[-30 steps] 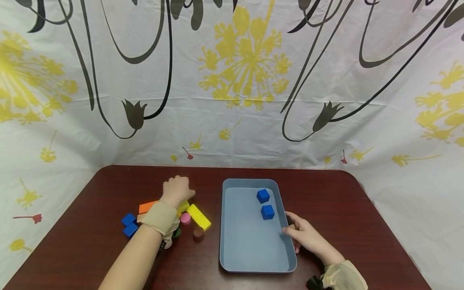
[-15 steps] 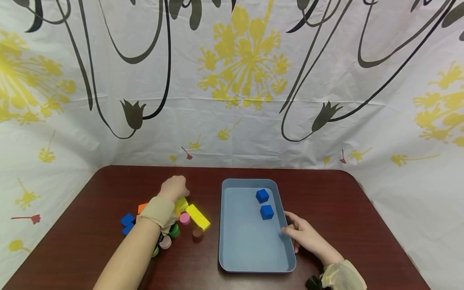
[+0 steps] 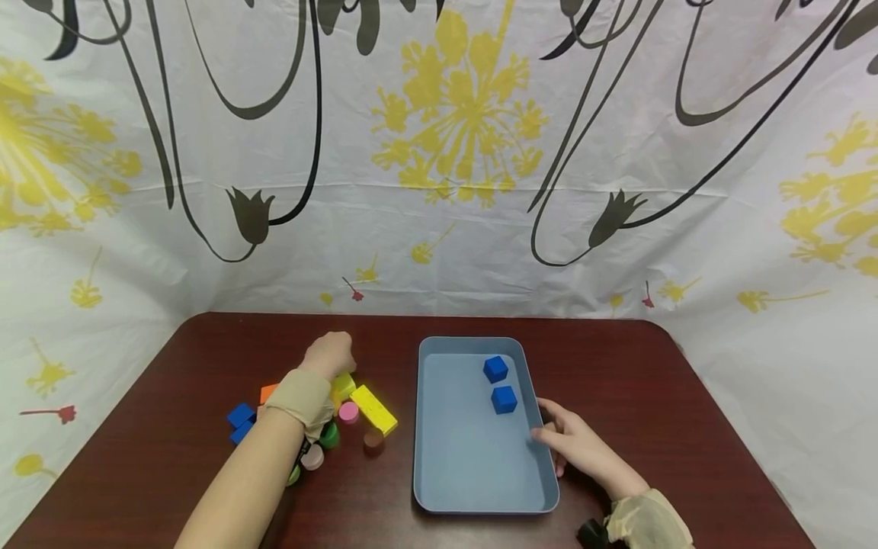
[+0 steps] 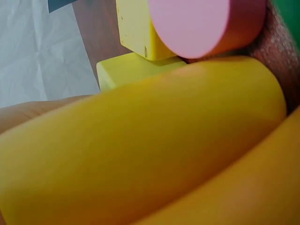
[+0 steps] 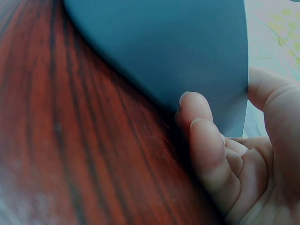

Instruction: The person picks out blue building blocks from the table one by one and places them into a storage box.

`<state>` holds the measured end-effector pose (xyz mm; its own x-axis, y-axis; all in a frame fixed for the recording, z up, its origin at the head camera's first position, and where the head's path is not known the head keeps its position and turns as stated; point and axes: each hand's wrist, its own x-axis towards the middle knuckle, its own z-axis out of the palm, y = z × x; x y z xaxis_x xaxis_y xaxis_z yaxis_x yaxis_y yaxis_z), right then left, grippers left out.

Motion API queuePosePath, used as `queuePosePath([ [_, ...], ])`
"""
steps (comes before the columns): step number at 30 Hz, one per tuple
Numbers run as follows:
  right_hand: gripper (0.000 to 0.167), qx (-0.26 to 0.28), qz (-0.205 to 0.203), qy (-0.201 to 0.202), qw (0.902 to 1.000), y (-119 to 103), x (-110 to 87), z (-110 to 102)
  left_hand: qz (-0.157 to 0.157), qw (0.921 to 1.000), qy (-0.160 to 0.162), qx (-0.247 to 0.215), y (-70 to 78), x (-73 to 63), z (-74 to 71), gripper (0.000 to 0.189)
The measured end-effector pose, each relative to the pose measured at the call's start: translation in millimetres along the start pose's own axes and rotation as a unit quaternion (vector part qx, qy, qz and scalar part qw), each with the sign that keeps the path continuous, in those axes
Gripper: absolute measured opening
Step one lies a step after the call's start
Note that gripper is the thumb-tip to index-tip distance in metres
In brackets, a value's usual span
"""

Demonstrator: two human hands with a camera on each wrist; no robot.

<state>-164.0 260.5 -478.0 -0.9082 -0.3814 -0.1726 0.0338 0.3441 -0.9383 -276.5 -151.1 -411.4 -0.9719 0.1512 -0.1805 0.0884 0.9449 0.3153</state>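
My left hand (image 3: 329, 354) reaches over a cluster of coloured blocks, back of the hand up, at the far side of a yellow block (image 3: 344, 386). Its fingertips are hidden in the head view, and I cannot tell whether they hold anything. Close before the left wrist camera lie a large yellow cylinder (image 4: 154, 136) and a pink round block (image 4: 197, 23). My right hand (image 3: 579, 446) grips the right wall of a grey-blue tray (image 3: 473, 473), thumb on the rim and fingers curled against the outside. Two blue cubes (image 3: 504, 399) sit in the tray's upper right part.
Around the left forearm lie a long yellow block (image 3: 373, 409), a brown cylinder (image 3: 373, 442), a green cylinder (image 3: 330, 435), a pale cylinder (image 3: 312, 457), blue blocks (image 3: 240, 415) and an orange block (image 3: 269, 393). A patterned curtain (image 3: 439, 252) hangs behind the dark wooden table (image 3: 638, 366).
My left hand has shifted slightly left and its thumb has drawn in. Green and pale cylinders beside the wrist have come into view. The right hand stays on the tray.
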Motion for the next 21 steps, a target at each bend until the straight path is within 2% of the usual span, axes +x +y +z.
queuePosePath([
  [5,0.066,-0.005,0.001,0.002,1.0,1.3,0.5,-0.1,0.002,1.0,-0.005,-0.001,0.8,0.7,0.2,0.011],
  [12,0.066,0.003,-0.001,0.004,1.0,1.6,0.7,0.0,0.015,0.9998,0.005,0.012,5.3,-2.8,0.0,0.008],
  [21,0.066,-0.01,-0.001,0.006,0.9999,2.7,1.5,0.4,0.023,0.9997,0.009,-0.004,7.7,-0.9,1.1,0.012],
])
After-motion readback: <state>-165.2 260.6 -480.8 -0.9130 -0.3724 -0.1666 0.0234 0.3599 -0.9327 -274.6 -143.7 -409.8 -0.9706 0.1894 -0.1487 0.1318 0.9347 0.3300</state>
